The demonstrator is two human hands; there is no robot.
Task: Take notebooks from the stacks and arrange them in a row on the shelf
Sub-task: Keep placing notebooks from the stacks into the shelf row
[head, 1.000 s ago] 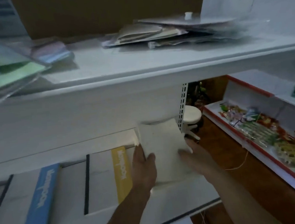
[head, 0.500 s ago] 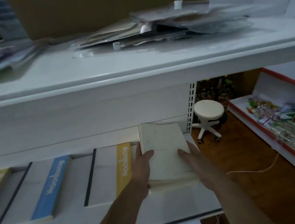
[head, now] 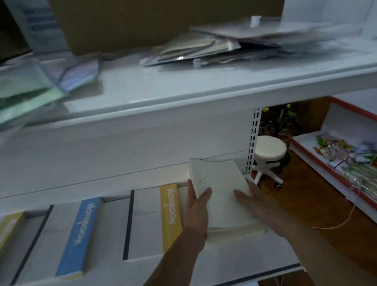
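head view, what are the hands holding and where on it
A stack of cream notebooks, lying on the shelf: left hand on its left edge, right hand on its right.

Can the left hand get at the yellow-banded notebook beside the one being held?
Probably yes: the left hand sits right beside the yellow-banded notebook with nothing between, though it would first have to release the cream notebook.

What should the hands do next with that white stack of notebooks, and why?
Probably lift the top notebook off the white stack and lay it beside the yellow-banded notebook. Both the left hand and the right hand hold that stack at the row's right end, on the shelf.
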